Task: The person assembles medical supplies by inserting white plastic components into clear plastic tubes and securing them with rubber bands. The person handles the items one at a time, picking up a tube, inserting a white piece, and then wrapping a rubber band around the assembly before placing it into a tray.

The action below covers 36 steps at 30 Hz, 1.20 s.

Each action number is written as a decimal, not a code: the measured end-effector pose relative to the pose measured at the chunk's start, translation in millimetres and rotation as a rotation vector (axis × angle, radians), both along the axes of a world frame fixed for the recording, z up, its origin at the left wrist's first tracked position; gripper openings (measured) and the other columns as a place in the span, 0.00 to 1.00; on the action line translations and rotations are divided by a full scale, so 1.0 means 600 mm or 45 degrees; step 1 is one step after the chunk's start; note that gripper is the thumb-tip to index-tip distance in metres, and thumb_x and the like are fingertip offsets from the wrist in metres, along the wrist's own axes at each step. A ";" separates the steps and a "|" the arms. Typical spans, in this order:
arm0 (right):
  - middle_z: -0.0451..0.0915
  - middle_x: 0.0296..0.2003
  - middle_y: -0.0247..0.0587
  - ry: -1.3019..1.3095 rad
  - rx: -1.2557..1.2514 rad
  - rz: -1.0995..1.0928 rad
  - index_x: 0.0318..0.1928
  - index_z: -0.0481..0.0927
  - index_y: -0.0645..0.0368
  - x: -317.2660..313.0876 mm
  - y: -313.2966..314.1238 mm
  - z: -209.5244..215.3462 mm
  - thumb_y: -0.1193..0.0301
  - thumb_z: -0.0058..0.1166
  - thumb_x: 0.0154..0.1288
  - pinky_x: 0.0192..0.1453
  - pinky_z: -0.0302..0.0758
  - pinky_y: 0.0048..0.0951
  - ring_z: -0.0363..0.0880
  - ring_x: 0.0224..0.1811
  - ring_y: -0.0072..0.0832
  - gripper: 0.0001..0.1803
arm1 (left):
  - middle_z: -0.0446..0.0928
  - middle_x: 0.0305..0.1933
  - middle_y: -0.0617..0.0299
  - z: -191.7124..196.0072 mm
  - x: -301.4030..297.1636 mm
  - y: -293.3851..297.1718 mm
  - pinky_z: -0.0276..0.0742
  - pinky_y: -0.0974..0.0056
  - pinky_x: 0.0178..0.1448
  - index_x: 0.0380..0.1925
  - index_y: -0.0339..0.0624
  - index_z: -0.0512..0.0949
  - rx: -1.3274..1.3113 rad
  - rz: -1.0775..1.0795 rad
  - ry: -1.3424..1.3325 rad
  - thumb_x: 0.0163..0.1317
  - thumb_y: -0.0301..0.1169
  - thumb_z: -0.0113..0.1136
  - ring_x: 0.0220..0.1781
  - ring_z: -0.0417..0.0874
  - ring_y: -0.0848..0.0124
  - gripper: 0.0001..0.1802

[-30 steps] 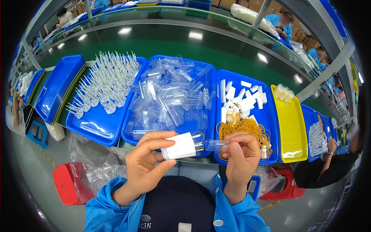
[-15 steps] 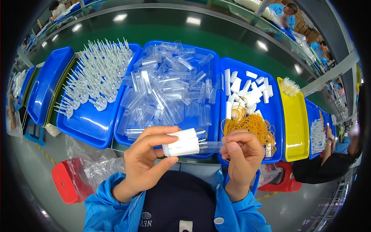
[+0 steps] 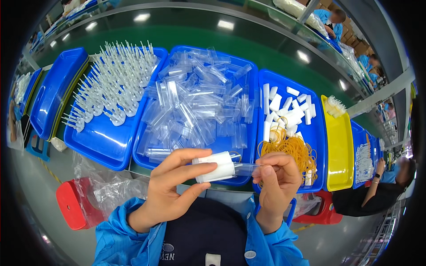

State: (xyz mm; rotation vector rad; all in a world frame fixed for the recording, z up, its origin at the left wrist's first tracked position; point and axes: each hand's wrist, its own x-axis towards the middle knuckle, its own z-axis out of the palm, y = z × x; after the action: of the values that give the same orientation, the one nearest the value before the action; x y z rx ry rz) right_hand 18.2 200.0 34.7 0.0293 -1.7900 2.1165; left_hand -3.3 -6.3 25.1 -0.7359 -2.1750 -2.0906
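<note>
My left hand is closed around a white cylindrical bundle that looks made up of several white sleeves, held sideways above the front edge of the trays. Short thin white pins stick out of its right end. My right hand pinches the outer end of a clear flat plastic sleeve between thumb and fingers. The other end of that clear sleeve meets the bundle's right end; whether it lies inside or around a pin is hard to make out.
Ahead stands a blue tray of clear plastic sleeves. Left of it, another holds white spiked pieces; to the right, one holds white tubes and rubber bands. A yellow tray and a co-worker's arm are farther right.
My left fingers now reach farther over the bundle, and less of the pins shows at its end. The right hand keeps its pinch on the clear sleeve. The whole view has shifted slightly.
</note>
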 end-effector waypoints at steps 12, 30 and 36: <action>0.78 0.39 0.48 -0.062 0.051 0.180 0.43 0.74 0.69 -0.019 0.005 -0.002 0.84 0.57 0.61 0.36 0.77 0.19 0.79 0.34 0.22 0.10 | 0.74 0.58 0.39 -0.015 -0.007 -0.004 0.78 0.58 0.57 0.45 0.34 0.82 -0.013 -0.040 0.133 0.49 0.15 0.66 0.58 0.79 0.54 0.20; 0.62 0.45 0.46 0.166 1.101 -0.272 0.61 0.66 0.64 -0.011 -0.058 -0.008 0.62 0.72 0.37 0.51 0.59 0.41 0.62 0.47 0.38 0.48 | 0.76 0.53 0.34 -0.035 -0.001 0.035 0.81 0.57 0.55 0.54 0.28 0.74 -0.372 0.349 0.755 0.46 0.22 0.75 0.55 0.81 0.48 0.33; 0.68 0.40 0.40 0.289 1.236 -0.291 0.57 0.74 0.62 -0.012 -0.061 -0.013 0.61 0.71 0.39 0.53 0.58 0.43 0.66 0.43 0.36 0.41 | 0.76 0.53 0.34 -0.037 -0.005 0.040 0.80 0.58 0.56 0.55 0.28 0.73 -0.367 0.419 0.793 0.48 0.23 0.74 0.54 0.81 0.48 0.32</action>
State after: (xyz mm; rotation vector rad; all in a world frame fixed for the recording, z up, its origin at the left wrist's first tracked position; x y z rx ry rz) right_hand 11.2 163.4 26.9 0.2823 -2.3374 0.8955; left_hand -6.2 17.4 3.0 -0.8337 -2.0590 -1.1961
